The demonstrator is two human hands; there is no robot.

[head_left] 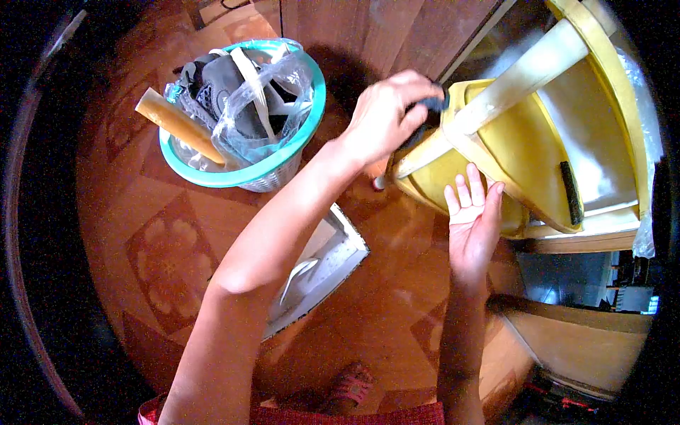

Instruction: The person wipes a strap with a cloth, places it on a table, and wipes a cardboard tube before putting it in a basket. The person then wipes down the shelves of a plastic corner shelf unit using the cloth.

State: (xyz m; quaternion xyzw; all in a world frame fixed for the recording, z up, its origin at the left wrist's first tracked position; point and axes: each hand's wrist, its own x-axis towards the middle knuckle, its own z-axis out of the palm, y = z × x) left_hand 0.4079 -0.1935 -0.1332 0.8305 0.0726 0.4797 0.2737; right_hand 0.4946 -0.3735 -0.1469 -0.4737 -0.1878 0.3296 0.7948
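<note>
My left hand (393, 117) reaches up and over to a yellow tiered plastic rack (517, 134), its fingers closed on a dark, soft-looking object (427, 113), perhaps a cloth or scrubber. The hand partly covers it, so its kind is unclear. That object lies against or beside a pale post (524, 78) of the rack, near its end. Below the rack's lower edge my right hand (473, 219) is open, palm towards me, fingers stretched up. Its fingertips are close to the yellow edge; whether they touch cannot be made out.
A teal-rimmed basket (319, 92) holds dark items, clear plastic and a tan flat piece (180, 127). A shallow white tray-like piece (329, 265) lies on the patterned floor (170, 255) beneath my left forearm. Wooden panels (382, 35) stand behind. My foot (352, 386) shows below.
</note>
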